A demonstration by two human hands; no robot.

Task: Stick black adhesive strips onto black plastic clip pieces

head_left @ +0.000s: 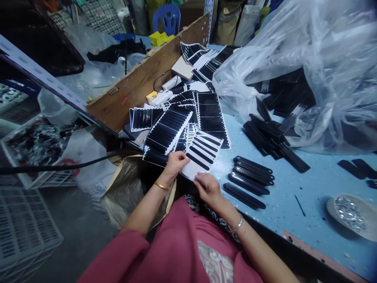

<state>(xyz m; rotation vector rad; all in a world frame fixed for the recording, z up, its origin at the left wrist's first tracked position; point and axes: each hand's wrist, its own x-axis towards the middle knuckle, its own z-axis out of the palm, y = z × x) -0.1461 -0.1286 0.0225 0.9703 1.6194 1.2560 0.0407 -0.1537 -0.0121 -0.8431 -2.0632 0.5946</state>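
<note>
A white sticker sheet [216,151] with several black strips lies over the table's near edge in front of me. My left hand [175,164] pinches its left side between thumb and fingers. At the sheet's lower edge, the fingers of my right hand [208,188] are curled and closed on the corner. Whether a loose strip is also between them is hidden. Right of the sheet lie several long black handle pieces [249,184], some with a patterned face and some smooth. More black strip sheets [167,129] are piled just beyond my left hand.
A wooden board [141,78] borders the table on the left. A clear plastic bag [273,51] with black parts bulges at the right, near loose black pieces [265,135]. A white bowl [365,230] holds small shiny metal parts. Below my left arm is an open sack [123,196].
</note>
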